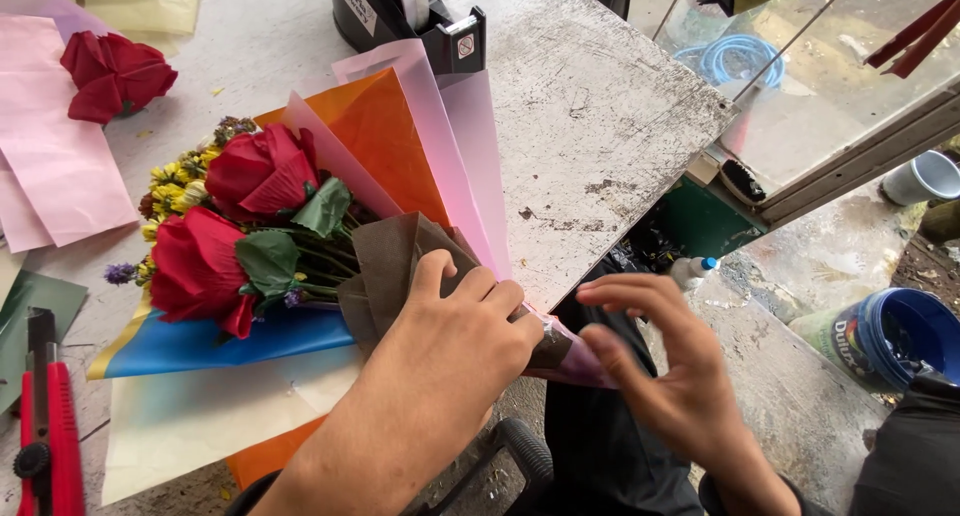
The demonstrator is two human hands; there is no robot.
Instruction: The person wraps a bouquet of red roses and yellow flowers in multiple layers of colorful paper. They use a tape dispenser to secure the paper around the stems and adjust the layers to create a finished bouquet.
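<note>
A single head-worn camera supplies the only view. It looks steeply down and forward from above the person's chest, close to the work. The hands enter from the near edge, the left hand and the right hand. The surface fills the left and centre, reaching the far edge. The ground and a blue bucket occupy the right.
</note>
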